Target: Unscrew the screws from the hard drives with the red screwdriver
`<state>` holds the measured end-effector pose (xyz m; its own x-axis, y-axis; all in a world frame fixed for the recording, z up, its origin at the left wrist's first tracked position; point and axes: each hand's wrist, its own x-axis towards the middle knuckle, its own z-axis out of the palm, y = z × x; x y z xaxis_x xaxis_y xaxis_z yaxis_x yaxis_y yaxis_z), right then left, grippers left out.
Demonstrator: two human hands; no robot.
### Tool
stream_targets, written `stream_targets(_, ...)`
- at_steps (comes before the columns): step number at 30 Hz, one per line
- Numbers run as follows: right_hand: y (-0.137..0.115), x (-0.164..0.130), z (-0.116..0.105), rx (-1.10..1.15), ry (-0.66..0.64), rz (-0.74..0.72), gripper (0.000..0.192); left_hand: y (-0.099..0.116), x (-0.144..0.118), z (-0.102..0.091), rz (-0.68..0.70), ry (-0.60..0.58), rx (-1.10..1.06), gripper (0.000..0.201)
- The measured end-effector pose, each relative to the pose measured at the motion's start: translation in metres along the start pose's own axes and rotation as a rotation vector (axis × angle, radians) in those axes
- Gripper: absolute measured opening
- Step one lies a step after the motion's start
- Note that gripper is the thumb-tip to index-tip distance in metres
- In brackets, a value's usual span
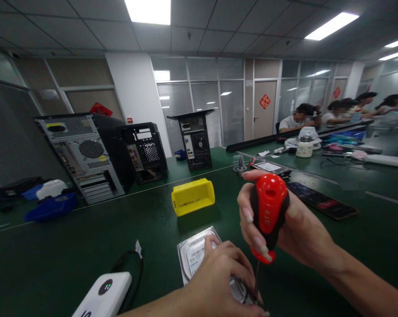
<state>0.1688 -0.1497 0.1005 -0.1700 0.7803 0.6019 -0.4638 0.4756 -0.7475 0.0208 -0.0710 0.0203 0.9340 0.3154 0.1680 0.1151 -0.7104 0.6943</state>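
The left hand point(219, 281) covers the near half of the hard drive point(195, 255). The screwdriver point(267, 211) tip is hidden behind the fingers point(234, 259). The bottom edge cuts off the white power bank point(103, 297).

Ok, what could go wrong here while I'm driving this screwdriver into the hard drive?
The screwdriver stands nearly upright with its tip beside the left hand; a slip could jab those fingers. The hard drive is steadied only by that hand on the smooth table, so it may skid. The right hand grips high on the handle, which likely gives less control at the tip.
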Motion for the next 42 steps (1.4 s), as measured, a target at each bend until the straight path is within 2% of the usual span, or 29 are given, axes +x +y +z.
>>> stream_targets(9, 0.006, 0.002, 0.003, -0.017, 0.007, -0.042, 0.040, -0.008, 0.000, 0.002, 0.063, 0.030, 0.071, 0.023)
stream_targets(17, 0.001, 0.000, 0.006, 0.111, 0.022, 0.035, 0.036, -0.007, 0.000, 0.003, 0.099, 0.024, 0.047, 0.020)
stream_targets(23, 0.002, -0.006, 0.001, -0.001, 0.008, 0.051, 0.047, 0.007, -0.001, -0.001, 0.008, 0.005, 0.067, 0.021)
stream_targets(26, 0.007, -0.005, -0.001, -0.082, 0.056, -0.006, 0.046, 0.010, -0.001, -0.001, -0.011, -0.007, 0.065, 0.022)
stream_targets(31, 0.012, -0.001, 0.001, -0.078, 0.092, -0.089, 0.042, 0.009, -0.003, 0.001, -0.027, 0.014, 0.135, 0.021)
stream_targets(36, 0.009, 0.000, 0.005, -0.058, 0.044, -0.074, 0.043, 0.013, -0.005, 0.001, 0.005, 0.014, 0.147, 0.019)
stream_targets(42, 0.000, -0.001, 0.013, -0.077, -0.038, 0.007, 0.037, 0.019, -0.008, 0.003, 0.024, 0.070, 0.206, 0.019)
